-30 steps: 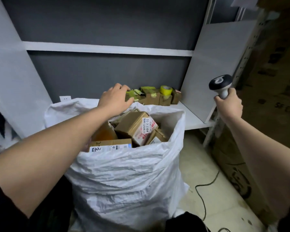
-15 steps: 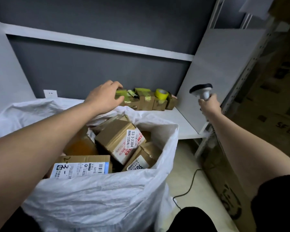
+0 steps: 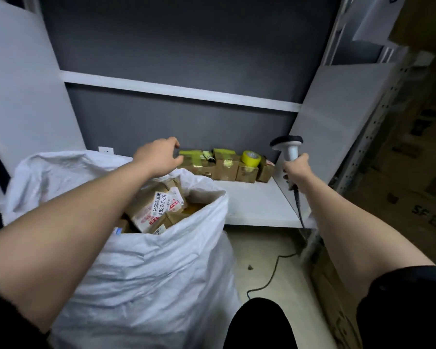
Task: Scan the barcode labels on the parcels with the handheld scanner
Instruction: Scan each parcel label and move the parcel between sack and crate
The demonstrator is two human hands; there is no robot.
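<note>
R hand [image 3: 295, 170] is wrapped round the scanner [image 3: 288, 147] grip, head up and aimed fwd, prob kept ready so a label can be read w/o re-gripping. L hand [image 3: 159, 157] hovers w/ fingers loosely spread, holding nothing, just beside the taped parcels [image 3: 224, 165] lined up at the back of the shelf [image 3: 257, 205], looks like the reach for 1 of them. More parcels sit in the white sack [image 3: 146, 268], 1 labelled box [image 3: 156, 206] face-up, so easy to scan next.
</note>
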